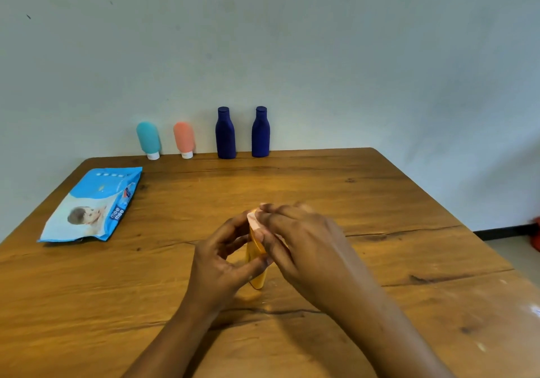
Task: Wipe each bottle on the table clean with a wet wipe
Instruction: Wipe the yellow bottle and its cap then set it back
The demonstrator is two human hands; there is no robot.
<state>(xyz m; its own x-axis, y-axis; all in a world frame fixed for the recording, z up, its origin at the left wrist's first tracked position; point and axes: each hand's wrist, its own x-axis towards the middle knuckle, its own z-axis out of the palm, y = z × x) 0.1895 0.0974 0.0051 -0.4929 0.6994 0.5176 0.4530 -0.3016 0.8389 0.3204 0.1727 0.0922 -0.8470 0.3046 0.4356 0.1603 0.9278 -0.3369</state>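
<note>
Left hand (222, 258) grips yellow bottle (257, 263) mid-table, right hand (298, 237) pressing wipe (253, 219) on it; bare wood around

We see a wooden bench (365, 202) with dark cracks along its grain, and its far edge touches a pale grey-blue wall (292, 41). At three o'clock there is a strip of light floor (514, 252) with a dark skirting board (502, 233) above it.
</note>
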